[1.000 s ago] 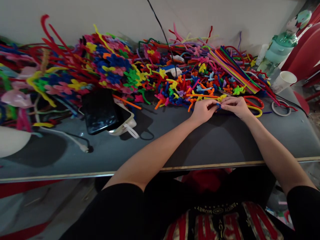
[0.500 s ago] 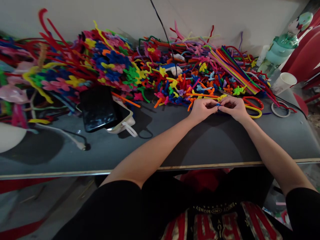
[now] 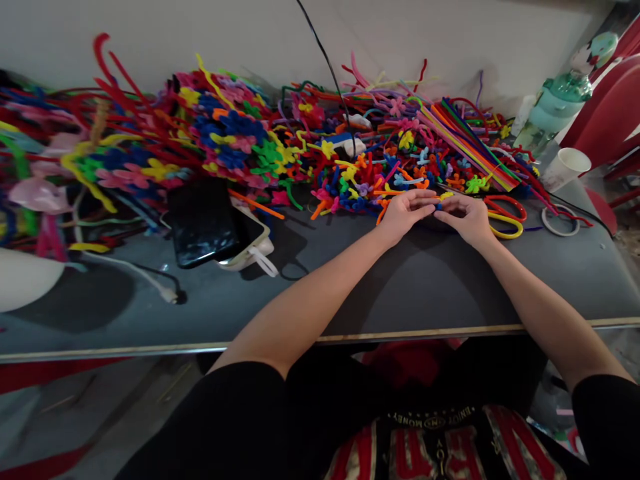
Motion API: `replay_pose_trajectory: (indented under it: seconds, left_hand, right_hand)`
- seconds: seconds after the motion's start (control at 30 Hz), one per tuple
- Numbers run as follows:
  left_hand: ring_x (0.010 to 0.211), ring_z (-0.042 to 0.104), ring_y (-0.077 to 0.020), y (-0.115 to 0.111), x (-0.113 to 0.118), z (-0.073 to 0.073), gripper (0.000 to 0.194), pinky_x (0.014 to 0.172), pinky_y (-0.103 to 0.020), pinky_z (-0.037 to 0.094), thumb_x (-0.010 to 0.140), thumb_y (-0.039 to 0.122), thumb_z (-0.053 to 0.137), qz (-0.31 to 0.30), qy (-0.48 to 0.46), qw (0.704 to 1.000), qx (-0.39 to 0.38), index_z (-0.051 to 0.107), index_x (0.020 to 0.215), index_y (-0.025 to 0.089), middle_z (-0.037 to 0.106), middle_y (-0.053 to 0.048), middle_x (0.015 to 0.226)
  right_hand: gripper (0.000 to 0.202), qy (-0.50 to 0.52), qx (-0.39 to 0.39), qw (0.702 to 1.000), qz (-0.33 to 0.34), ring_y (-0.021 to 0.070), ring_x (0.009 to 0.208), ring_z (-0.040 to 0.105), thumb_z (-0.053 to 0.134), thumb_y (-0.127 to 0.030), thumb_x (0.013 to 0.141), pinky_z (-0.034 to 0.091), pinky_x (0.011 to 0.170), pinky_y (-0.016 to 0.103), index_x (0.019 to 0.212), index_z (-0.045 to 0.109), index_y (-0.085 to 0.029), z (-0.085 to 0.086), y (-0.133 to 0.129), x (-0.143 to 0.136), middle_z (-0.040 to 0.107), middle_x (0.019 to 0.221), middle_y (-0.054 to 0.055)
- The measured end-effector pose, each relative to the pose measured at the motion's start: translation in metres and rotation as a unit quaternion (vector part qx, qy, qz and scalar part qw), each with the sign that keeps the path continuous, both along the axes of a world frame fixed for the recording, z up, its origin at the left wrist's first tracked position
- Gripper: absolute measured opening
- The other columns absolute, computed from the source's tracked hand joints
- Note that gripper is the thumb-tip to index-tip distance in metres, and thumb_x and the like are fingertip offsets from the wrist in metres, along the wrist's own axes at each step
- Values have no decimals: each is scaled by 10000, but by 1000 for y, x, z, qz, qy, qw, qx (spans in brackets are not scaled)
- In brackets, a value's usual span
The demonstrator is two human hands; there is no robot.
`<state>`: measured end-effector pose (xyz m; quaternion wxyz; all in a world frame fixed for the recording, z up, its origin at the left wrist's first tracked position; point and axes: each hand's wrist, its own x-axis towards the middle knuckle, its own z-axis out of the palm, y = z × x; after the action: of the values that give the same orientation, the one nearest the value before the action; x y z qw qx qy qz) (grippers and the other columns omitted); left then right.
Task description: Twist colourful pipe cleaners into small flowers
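Between my two hands is a small blue piece of pipe cleaner (image 3: 439, 207), mostly covered by the fingertips. My left hand (image 3: 404, 215) pinches it from one side, thumb against bent fingers. From the other side, my right hand (image 3: 469, 217) closes thumb and forefinger on it. Both hands are over the far part of the grey table, right in front of a heap of small twisted pipe-cleaner shapes (image 3: 360, 177). Just right of my right hand lie the red and yellow loops of what look like scissors (image 3: 511, 208).
Pipe-cleaner flowers (image 3: 235, 140) are piled at the back left, and a bundle of straight pipe cleaners (image 3: 465, 143) lies behind my hands. A black phone (image 3: 200, 230) rests on a pale case. At right are a paper cup (image 3: 565, 168), a green bottle (image 3: 557, 107) and a tape ring (image 3: 561, 220).
The view has shifted slightly, so the table's left side sits a little further right. Both hands stay at the same spot, their fingers slightly shifted around the blue piece.
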<state>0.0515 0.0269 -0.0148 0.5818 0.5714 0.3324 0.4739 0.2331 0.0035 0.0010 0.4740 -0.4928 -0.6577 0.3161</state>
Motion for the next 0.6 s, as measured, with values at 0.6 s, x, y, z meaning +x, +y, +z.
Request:
replay_pose_trajectory:
  seconds: [0.6]
  left_hand:
    - [535, 603, -120, -10, 3, 0, 386, 491, -232, 458, 884, 482, 648, 9, 107, 991, 79, 711, 1084, 159, 690, -15, 671]
  right_hand:
    - [102, -89, 176, 979, -53, 150, 702, 665, 652, -272, 849, 527, 611, 286, 864, 715, -193, 6, -11, -5, 739, 828, 45]
